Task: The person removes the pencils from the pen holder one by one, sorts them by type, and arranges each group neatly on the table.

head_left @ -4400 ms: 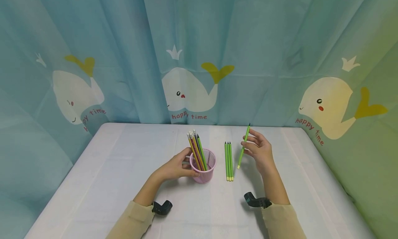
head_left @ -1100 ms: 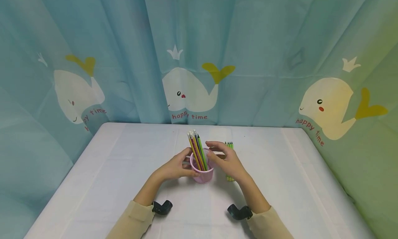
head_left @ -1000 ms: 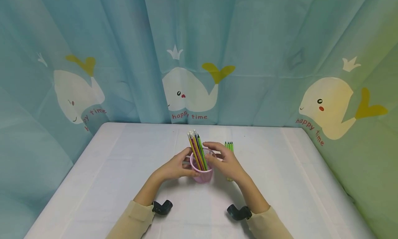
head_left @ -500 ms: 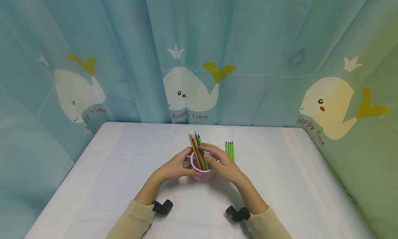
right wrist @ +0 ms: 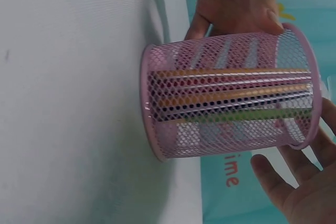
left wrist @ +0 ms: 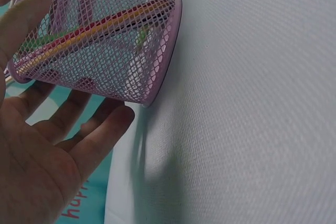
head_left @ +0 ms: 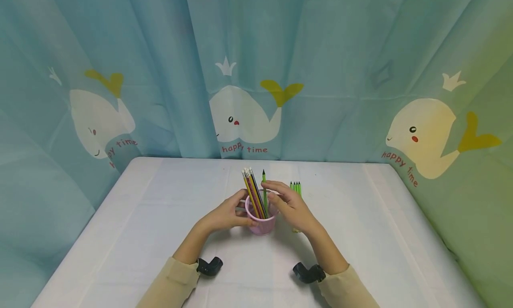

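A pink mesh pencil cup (head_left: 262,228) stands upright on the table, holding several striped pencils (head_left: 251,190) that lean left with white eraser ends up. My left hand (head_left: 224,214) grips the cup from its left side, thumb in front and fingers behind. Inside the cup a green pencil (head_left: 264,179) points its dark tip upward, apart from the leaning bunch. Index finger and thumb of my right hand (head_left: 294,210) pinch this pencil above the cup's right rim. In the right wrist view the cup (right wrist: 226,142) shows its mesh wall, with the right hand (right wrist: 310,198) at its rim.
Several more green pencils (head_left: 296,188) lie side by side on the white table (head_left: 360,228), partly hidden behind the right hand. Behind the table hangs a blue curtain (head_left: 340,76) printed with whales. Black cameras sit on both wrists.
The green pencil the right hand held earlier now lies with the others on the table. The right hand moved left to the cup, and the cup's green pencil shifted right, more upright.
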